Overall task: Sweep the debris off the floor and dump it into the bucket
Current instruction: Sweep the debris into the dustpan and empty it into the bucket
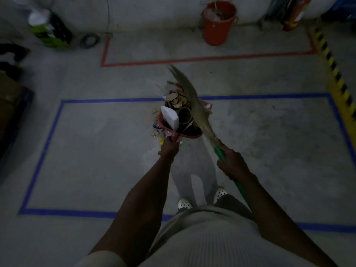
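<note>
2 sets of fingers grip, left hand (169,147) on the heaped dustpan (189,135), right hand (232,160) on the broom (190,98); best carry the load level to the bucket (217,29).

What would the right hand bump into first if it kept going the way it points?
Probably the red dustpan, heaped with debris: the right hand points along the broom toward it. Depth is unclear, so it might pass above.

Pale ribbed knit top (202,239) with short sleeves (104,259), forearms bare; light trousers (181,174); white clogs (184,204) dotted with dark holes.
</note>
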`<control>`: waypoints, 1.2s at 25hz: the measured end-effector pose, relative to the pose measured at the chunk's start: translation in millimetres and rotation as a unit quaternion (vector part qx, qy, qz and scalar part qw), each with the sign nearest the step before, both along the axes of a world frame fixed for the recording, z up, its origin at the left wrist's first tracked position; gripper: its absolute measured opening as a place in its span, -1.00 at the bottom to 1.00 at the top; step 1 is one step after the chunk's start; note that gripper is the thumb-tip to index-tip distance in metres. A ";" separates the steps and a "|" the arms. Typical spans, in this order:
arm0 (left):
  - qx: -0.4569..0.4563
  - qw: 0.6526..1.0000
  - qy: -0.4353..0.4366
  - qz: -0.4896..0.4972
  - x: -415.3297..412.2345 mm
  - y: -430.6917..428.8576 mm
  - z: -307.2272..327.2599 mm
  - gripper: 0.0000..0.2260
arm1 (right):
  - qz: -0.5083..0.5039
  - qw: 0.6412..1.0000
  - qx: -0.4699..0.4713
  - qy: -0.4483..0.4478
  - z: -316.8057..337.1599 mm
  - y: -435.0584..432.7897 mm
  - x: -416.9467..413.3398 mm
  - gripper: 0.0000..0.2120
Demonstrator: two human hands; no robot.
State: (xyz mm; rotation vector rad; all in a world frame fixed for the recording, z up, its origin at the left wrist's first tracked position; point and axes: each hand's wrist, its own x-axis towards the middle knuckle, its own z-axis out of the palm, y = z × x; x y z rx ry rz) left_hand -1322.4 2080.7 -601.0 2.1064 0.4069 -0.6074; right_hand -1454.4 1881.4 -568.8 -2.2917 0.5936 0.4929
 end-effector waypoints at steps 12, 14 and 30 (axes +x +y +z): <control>-0.003 0.998 -0.058 -0.028 87.8 -49.3 12.6 -0.69 | -0.002 0.998 0.022 -0.058 -8.8 -68.7 80.0 -0.06; -0.011 0.998 -0.057 -0.011 113.1 -73.5 11.9 -0.76 | -0.001 0.997 0.021 -0.074 -13.1 -95.3 106.7 -0.03; -0.087 0.996 -0.001 -0.006 361.6 -281.2 -5.4 -0.79 | -0.018 0.997 0.010 -0.074 -25.1 -298.5 341.1 -0.03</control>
